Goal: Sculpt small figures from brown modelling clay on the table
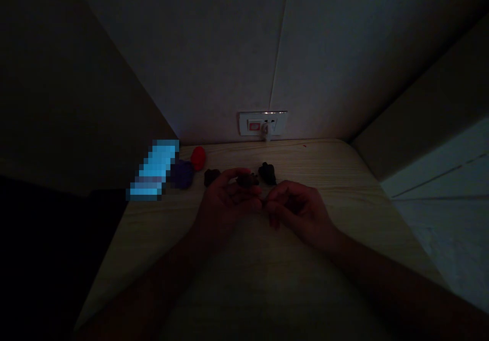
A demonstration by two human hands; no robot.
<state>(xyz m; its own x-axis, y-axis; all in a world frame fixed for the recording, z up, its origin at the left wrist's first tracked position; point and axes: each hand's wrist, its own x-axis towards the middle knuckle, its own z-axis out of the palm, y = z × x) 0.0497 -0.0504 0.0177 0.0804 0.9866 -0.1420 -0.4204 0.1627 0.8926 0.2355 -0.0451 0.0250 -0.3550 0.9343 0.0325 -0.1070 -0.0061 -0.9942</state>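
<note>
The light is very dim. My left hand (227,201) is curled round a dark, lumpy piece (247,180) that looks like modelling clay, held between the thumb and fingers. Close beside it, my right hand (300,208) has its thumb and forefinger pinched together at the left hand's fingertips; what they hold, if anything, is too dark to make out. Just beyond the hands lie a black lump (267,173) and a dark brown lump (211,178). Farther left, a purple lump (182,174) touches or nearly touches a smooth red lump (198,158).
A bright, pixelated blue-white rectangle (155,170) lies at the left edge of the wooden table (263,290). Behind stands a wall with a socket plate (244,124), a plug (266,131) in it. A tiny red bit (304,146) rests near the back edge.
</note>
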